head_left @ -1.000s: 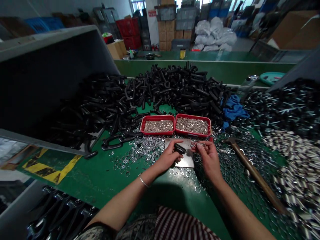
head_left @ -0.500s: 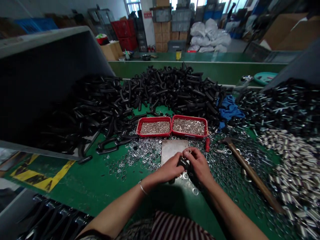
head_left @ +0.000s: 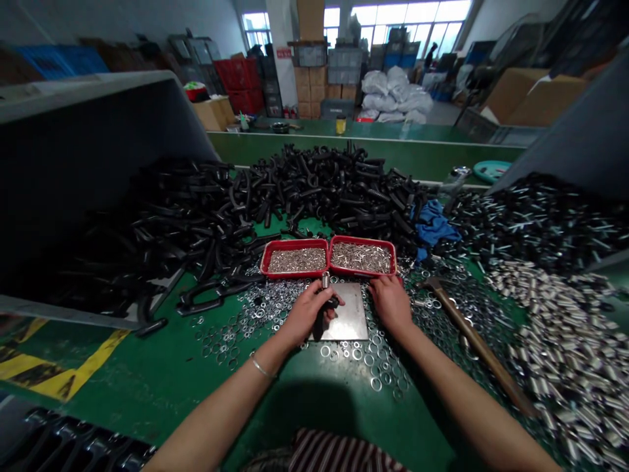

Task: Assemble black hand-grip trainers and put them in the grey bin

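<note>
My left hand (head_left: 309, 311) is closed around a black plastic handle part (head_left: 320, 321), held over a flat metal plate (head_left: 354, 318). A silvery ribbed metal piece (head_left: 325, 280) stands up from the top of that part. My right hand (head_left: 392, 305) reaches down just in front of the right red tray (head_left: 394, 252), at the plate's right edge among loose metal rings (head_left: 376, 357). Its fingers are curled, their tips hidden, so whatever they grip cannot be made out. The left red tray (head_left: 264, 259) holds small metal pieces; the right one holds small pins.
Black handle parts (head_left: 314, 177) are heaped behind the trays. A wooden-handled hammer (head_left: 484, 351) lies on the right, beside a pile of metal cylinders (head_left: 565, 347). A blue cloth (head_left: 435, 223) sits behind it. Grey bin walls (head_left: 189, 111) flank the green table (head_left: 221, 400).
My hands, together over the rings before, are apart. The left has moved over the plate with the black handle part; the right has gone up to the front of the right tray. The view has tilted.
</note>
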